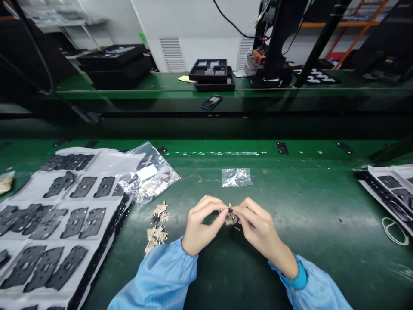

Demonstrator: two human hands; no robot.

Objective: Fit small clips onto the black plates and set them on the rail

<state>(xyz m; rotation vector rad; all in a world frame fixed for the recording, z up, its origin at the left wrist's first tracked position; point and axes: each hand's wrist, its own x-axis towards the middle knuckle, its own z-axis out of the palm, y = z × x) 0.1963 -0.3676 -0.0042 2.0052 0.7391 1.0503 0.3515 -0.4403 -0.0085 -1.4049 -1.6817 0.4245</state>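
Note:
My left hand [201, 226] and my right hand [258, 228] meet at the middle of the green mat, both in blue sleeves. Their fingertips pinch one small tan part [229, 209] between them. A little heap of the same tan parts [231, 221] lies on the mat right under the fingers. A row of more tan parts [157, 226] is laid out to the left of my left hand. A small clear plastic bag [236, 177] lies flat just beyond my hands.
A white tray [106, 161] with several black flat pieces fills the left side, a crumpled clear bag [151, 174] on its right corner. Another tray [392, 183] and a rubber band [395, 230] sit at the right edge. A phone [212, 101] lies on the conveyor beyond.

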